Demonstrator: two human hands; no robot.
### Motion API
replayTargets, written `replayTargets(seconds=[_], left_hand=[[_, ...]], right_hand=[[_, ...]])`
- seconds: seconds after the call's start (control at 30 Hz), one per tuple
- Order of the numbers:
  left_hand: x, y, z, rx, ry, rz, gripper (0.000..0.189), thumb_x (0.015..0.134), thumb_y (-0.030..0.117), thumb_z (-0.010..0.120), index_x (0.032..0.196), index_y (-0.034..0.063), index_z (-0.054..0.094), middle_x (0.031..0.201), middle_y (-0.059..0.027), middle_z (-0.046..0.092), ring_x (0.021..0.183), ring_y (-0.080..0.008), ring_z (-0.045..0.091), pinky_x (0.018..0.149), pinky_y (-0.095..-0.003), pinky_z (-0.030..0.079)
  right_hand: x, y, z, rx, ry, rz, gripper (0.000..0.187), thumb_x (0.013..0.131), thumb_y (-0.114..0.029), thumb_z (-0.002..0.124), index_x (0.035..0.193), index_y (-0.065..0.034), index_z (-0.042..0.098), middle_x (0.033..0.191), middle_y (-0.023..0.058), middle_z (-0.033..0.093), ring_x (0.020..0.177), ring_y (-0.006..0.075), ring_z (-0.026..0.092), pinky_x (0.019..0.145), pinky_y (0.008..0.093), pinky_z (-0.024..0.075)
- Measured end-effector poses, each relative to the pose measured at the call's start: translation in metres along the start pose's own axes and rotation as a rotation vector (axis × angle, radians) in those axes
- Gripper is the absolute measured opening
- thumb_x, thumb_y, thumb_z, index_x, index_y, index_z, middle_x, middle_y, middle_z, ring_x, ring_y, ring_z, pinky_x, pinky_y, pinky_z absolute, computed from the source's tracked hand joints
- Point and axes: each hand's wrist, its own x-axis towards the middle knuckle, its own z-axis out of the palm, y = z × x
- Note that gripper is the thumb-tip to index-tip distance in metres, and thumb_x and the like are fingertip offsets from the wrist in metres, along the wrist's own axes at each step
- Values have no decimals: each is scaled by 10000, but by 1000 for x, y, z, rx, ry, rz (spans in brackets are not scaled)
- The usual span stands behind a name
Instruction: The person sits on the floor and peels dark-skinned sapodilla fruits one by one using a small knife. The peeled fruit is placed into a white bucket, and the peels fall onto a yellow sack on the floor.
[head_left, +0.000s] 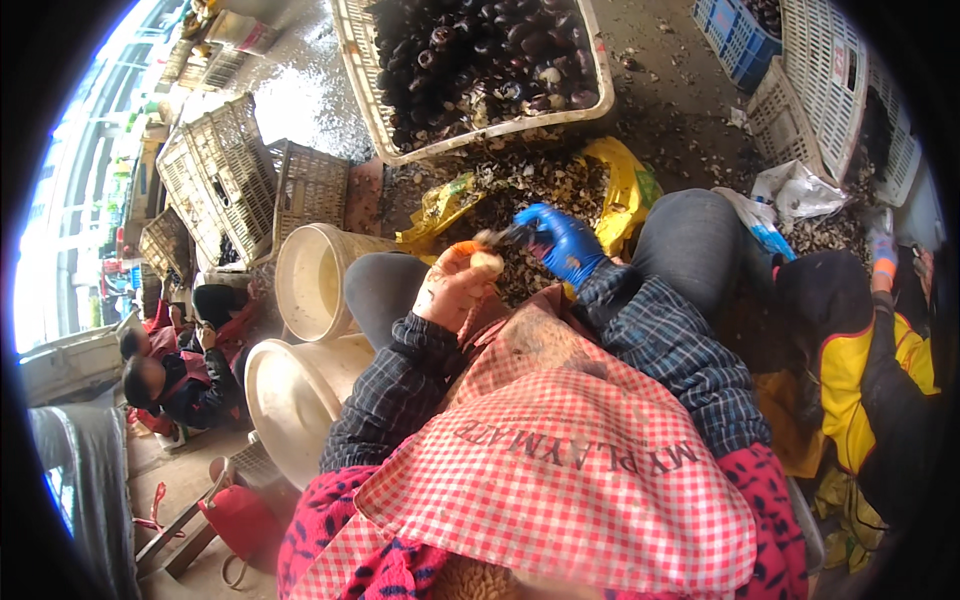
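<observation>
My left hand, bare but for an orange covering on a fingertip, holds a pale, partly peeled water chestnut above my lap. My right hand, in a blue rubber glove, grips a small tool with a dark, blurred end close to the left fingertips; its exact kind cannot be told. Beneath both hands, a yellow plastic bag lies spread between my knees with a heap of peelings. Beyond it stands a white plastic crate filled with dark water chestnuts.
Two white buckets, one upper and one lower, lie at my left. Stacked crates stand farther left, near seated people. At right are a blue crate, white crates and a co-worker in a yellow-and-black garment.
</observation>
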Motion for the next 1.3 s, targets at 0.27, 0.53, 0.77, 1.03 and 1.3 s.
replayTargets(seconds=[0.27,0.53,0.77,1.03,1.3], left_hand=[[-7,2,7,-110,77,-39,274,852,26,560,1124,58,543,902,-76,621,755,-162,623,704,-313,541],[-2,-1,0,-59,-4,-40,246,839,-14,552,1078,43,532,865,-106,614,619,-124,537,574,-190,465],[-7,0,3,-172,-18,-56,311,876,58,562,1185,64,525,889,-80,596,786,-184,605,599,-244,483],[1,-8,-6,86,-26,23,283,852,66,605,1126,42,539,906,-75,620,779,-139,617,621,-228,487],[8,-18,-6,325,29,213,272,835,49,628,1092,13,547,927,-44,623,794,-110,604,690,-230,491]], right_hand=[[-1,3,3,94,69,11,288,804,-151,686,1066,-111,573,894,118,656,800,231,651,714,332,508],[-2,3,8,143,65,32,292,810,-64,670,1083,-109,577,931,95,658,819,186,642,726,314,511],[-2,6,8,68,121,230,308,833,-50,643,1129,-84,564,929,49,625,802,122,594,728,281,497],[-1,1,7,-3,164,222,329,781,-223,704,1071,-138,574,875,119,650,785,315,633,697,380,508],[0,4,3,-6,136,179,246,825,-115,675,1053,-94,585,953,116,636,823,216,629,729,314,497]])
